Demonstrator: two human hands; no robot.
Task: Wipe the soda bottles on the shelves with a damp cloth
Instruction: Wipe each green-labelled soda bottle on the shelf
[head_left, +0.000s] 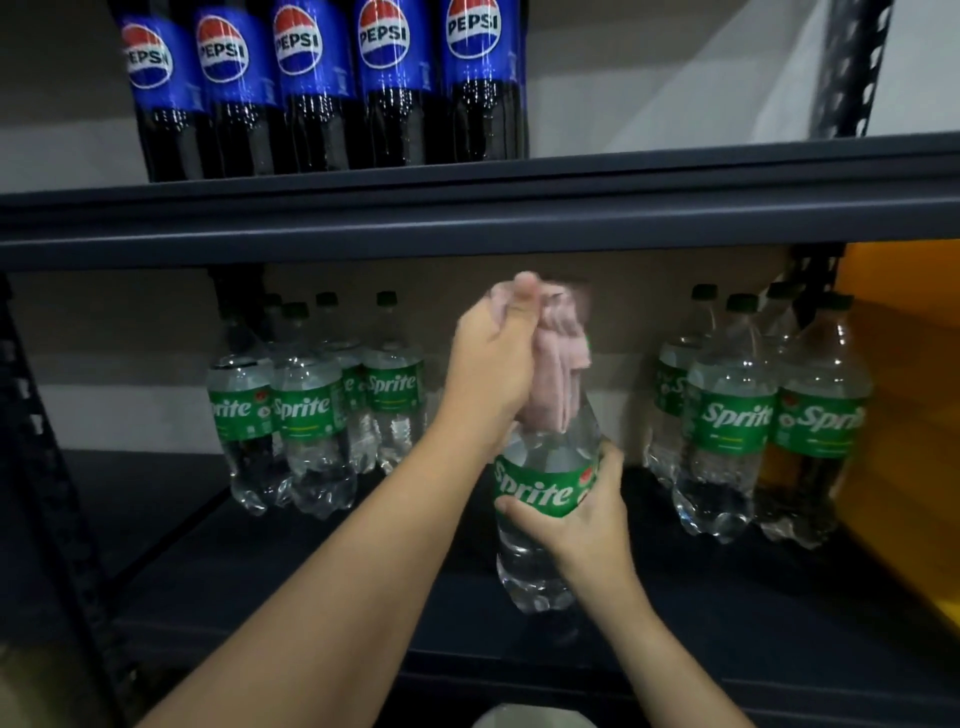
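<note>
The right hand (582, 512) grips the Sprite bottle (540, 519) round its label; the left hand (493, 358) clutches a pink cloth (558, 358) over its top, above the lower shelf (311, 597).

A dark metal shelving unit (467, 208) fills the view. At three o'clock, a yellow panel (904, 374). A pale wall (649, 67) sits at twelve o'clock.

Two bare forearms, no sleeves, left hand (491, 358) & right hand (587, 512) ungloved, no rings/watch visible
</note>
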